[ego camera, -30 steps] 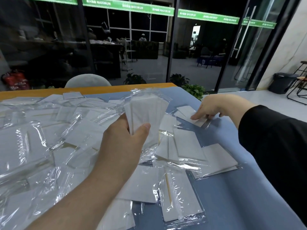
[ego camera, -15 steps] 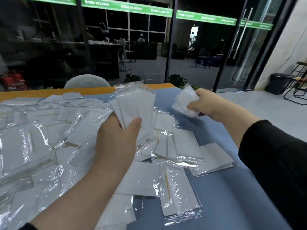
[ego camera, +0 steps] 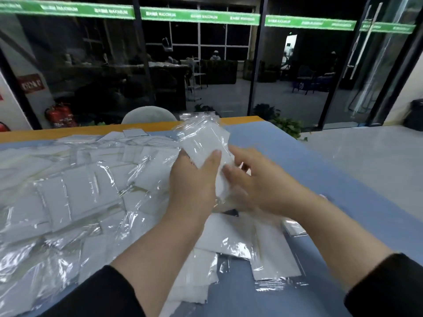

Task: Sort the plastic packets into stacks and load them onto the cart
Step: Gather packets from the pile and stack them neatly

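Your left hand gripped the stack of packets above the bench; your right hand, fingers curled against the stack's side, looked to be adding one. Squaring edges before releasing would have helped.

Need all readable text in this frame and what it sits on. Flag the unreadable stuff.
"MAXIMUM": white letters, repeated along the green strip across the glass wall; the smaller characters beside each are too blurred to read.
Red sign on the left: white lettering, blurred, unreadable.
Fire extinguisher: label too small to read.
Dark blue object behind the glass: white marking, unclear.
Plastic packets: no print visible.
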Available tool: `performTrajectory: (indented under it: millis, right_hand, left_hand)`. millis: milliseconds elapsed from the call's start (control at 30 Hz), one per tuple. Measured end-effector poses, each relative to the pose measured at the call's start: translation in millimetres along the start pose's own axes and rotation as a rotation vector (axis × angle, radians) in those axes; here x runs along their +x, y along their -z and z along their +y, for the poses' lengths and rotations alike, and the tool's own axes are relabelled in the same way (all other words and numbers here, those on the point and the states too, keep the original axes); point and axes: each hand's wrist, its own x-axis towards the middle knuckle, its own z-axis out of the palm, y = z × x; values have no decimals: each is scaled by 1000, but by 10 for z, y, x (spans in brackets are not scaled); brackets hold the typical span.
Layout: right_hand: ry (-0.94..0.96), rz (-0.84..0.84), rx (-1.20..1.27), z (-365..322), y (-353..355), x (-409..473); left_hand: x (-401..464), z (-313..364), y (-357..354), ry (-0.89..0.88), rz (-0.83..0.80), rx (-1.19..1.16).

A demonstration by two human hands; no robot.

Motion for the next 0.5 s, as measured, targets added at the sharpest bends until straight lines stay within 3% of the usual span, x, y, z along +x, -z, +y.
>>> performTrajectory:
  millis: [133,267,367,500]
  right_hand:
    - [-191,202,-5,293,148,24]
    - [-283,0,-178,313,206,60]
    - [-283,-92,-269,223,253,217]
    - [-360,-216,-310,318,186,309]
  left_hand:
    - [22,117,149,-214,118,66]
    - [21,385,420,-395,185,143]
    - [37,390,558,-356,107,265]
    - [17,120,563,-156,-75,402]
